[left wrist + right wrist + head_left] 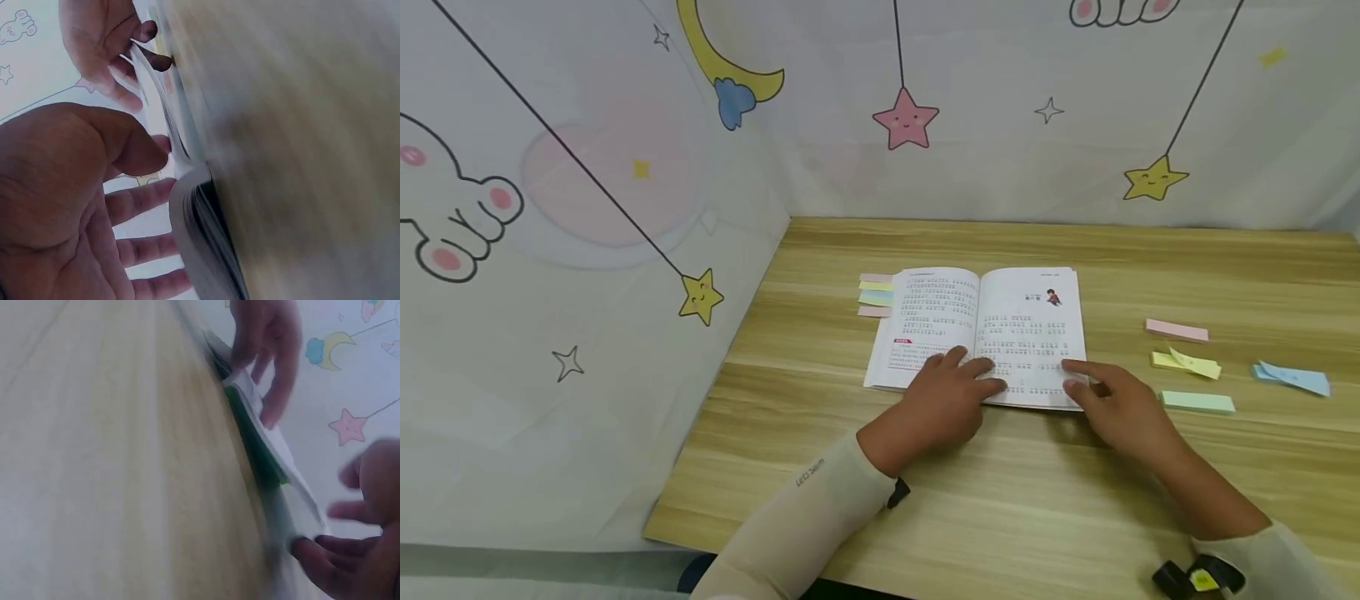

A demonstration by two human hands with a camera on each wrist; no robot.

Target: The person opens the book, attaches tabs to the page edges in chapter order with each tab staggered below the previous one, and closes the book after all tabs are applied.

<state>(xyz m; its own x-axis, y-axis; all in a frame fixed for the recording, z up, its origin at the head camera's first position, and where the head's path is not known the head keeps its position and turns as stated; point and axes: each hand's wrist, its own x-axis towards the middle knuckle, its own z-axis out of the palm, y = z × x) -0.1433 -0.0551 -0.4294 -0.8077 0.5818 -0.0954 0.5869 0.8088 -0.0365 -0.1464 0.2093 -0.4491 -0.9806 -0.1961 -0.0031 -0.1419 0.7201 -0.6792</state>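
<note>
An open book with printed pages lies on the table. My left hand rests across its lower middle with fingers spread; in the left wrist view, its fingertips are on the curved pages by the spine. At the right edge, my right hand has its index finger and thumb over the page, other fingers bent below the edge. The right wrist view shows that page edge standing off the green cover, between fingers of the right hand. Several coloured tabs stick out on the left.
To the right of the book lie a pink sticky-note pad, a yellow pad, a green pad and a blue pad. A patterned cloth backdrop rises behind the wooden table and along its left side.
</note>
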